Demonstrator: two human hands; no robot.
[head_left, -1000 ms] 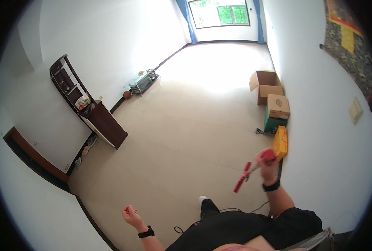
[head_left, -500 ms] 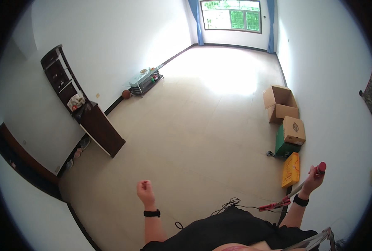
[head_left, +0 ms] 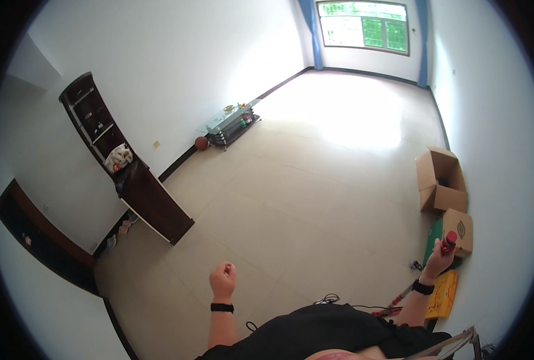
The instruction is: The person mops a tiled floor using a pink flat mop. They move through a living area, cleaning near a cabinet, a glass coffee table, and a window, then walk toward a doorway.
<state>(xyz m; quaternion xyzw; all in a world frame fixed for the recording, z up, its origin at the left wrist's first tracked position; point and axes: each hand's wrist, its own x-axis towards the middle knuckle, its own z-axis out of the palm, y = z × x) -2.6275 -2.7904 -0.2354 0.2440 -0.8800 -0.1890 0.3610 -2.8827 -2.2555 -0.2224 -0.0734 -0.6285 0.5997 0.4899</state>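
Left hand: my fist curled shut, holding nothing, above bare floor.
Right hand: gripping a red-handled tool, raised near the right wall.
Edges: cardboard boxes just beside my right; dark cabinet well apart, left.

A tall shelf unit stands against the left wall with a low cabinet jutting out just before it, and farther along that wall sit a ball and, beside it, a low glass table. Along the right wall an open box lies behind a closed box (the two nearly touching). The window fills the far wall, and a cable lies on the floor near its front edge.
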